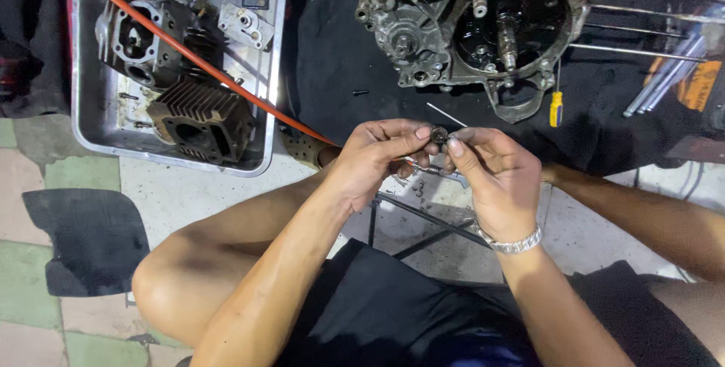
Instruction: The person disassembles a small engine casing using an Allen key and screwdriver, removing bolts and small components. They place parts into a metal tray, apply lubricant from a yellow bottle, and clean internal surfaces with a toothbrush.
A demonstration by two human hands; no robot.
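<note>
Both hands meet above the lap, left hand and right hand pinching 1 small round metal part between thumbs and fingertips, clamped on it together. Part looks light, stiff, likely oily and slippery, so grip by the rim with fingertips seems safest. Thin metal rods on the floor just under the hands. Further out, engine crankcase on a black mat, yellow-handled screwdriver beside it, metal tray with finned cylinder to the left
</note>
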